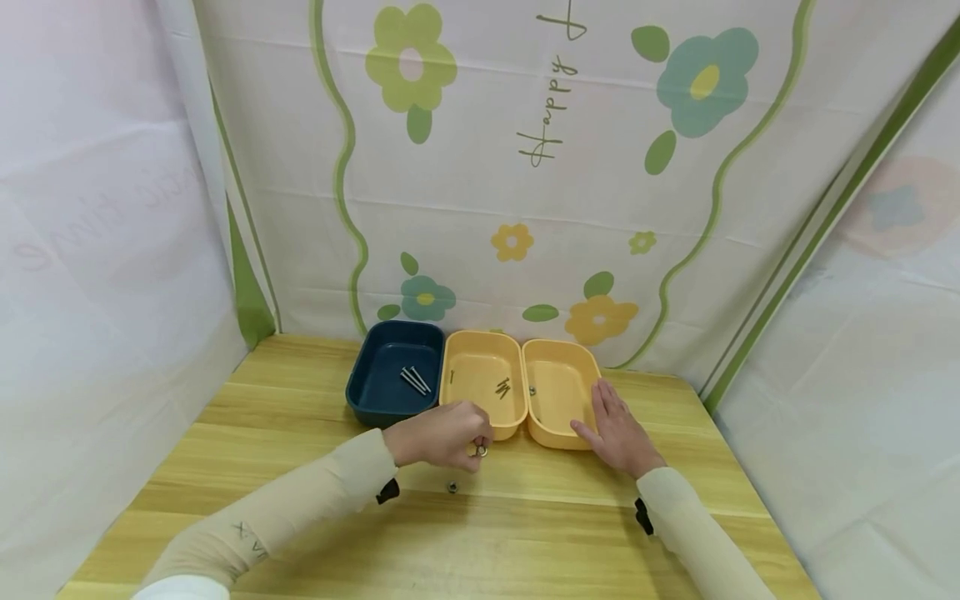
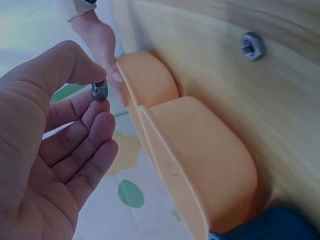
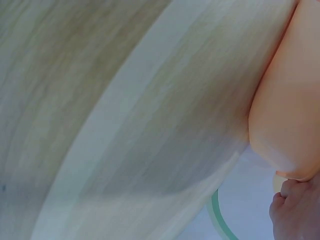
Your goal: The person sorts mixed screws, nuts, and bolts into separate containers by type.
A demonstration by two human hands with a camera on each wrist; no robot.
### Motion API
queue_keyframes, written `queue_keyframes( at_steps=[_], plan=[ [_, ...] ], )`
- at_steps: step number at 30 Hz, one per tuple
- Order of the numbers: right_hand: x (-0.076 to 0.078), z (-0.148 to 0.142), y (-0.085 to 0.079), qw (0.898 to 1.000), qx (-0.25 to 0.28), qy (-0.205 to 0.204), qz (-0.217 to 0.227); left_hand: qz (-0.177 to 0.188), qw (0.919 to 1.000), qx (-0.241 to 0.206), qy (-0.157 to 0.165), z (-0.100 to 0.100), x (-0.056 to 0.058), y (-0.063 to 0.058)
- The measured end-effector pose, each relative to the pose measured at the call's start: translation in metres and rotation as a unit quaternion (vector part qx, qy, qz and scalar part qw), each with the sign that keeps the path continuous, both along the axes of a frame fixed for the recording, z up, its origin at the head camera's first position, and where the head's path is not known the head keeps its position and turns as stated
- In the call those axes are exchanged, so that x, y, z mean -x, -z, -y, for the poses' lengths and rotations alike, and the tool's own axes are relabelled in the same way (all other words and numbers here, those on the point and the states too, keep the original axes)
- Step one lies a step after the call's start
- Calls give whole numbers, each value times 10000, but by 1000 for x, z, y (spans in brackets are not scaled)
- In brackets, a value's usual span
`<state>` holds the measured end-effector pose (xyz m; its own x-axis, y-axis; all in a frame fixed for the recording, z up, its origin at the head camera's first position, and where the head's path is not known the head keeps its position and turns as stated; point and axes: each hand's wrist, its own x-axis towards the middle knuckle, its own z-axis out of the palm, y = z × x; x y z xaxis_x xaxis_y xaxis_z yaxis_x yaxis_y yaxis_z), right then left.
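My left hand (image 1: 442, 435) is above the table just in front of the middle yellow bin (image 1: 447, 364). Between thumb and index finger it pinches a metal nut (image 2: 100, 91), the other fingers loosely bent. A second hex nut (image 1: 452, 487) lies on the table below that hand. My right hand (image 1: 618, 429) rests against the right side of the right yellow bin (image 1: 564, 439), its fingers extended along the rim and its thumb at the near corner. Inside that bin, a small nut (image 1: 532, 390) lies by the left wall.
A dark blue bin (image 1: 358, 392) stands left of the yellow ones and contains several long screws (image 1: 415, 380). Several short screws (image 1: 502, 388) are in the middle bin. The wooden table (image 1: 525, 542) meets a floral cloth (image 1: 465, 192) behind the bins.
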<state>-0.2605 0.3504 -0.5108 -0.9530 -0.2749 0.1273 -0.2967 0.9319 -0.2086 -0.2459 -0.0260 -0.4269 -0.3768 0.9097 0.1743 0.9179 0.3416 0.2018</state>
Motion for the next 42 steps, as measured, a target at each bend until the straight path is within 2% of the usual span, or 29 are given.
queue_keyframes(
  at_steps=[7,15,24,34,42],
  plan=[
    [0,-1,3,10000,-9,27,-31,-199,9997,40,-133,-16,11,-5],
    [-1,0,2,10000,8,51,-3,-111,9987,139,-487,-43,27,-11],
    [0,0,1,10000,-4,55,-22,-161,9972,1,-725,-75,48,-11],
    [0,-1,-1,10000,33,75,-16,-207,9961,-332,-793,-104,64,-8],
    [1,1,1,10000,46,12,-71,-331,9937,-403,-995,-120,77,6]
  ],
)
